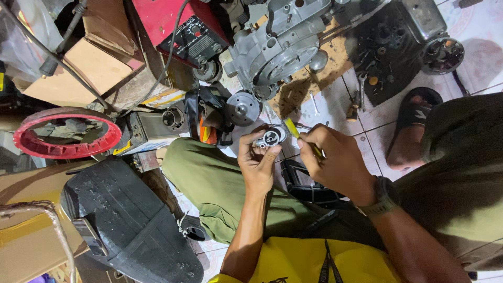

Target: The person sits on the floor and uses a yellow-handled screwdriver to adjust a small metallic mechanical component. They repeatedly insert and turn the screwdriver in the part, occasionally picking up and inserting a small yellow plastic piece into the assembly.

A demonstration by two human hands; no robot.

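Bright, even workshop light, sharp at centre.
You get glare off the white floor tiles (487, 31) at upper right, soft shadows, and wide-angle bending toward the edges.

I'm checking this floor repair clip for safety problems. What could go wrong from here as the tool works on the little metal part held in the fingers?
The left hand pinches the small round metal part freely in the air; the yellow-handled tool in the right hand could slip toward the fingers. If dropped, the part may vanish among the loose parts on the tiled floor.

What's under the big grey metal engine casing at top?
The grey metal engine casing rests on a brown board lying on white floor tiles. The board's middle is covered by the casing.
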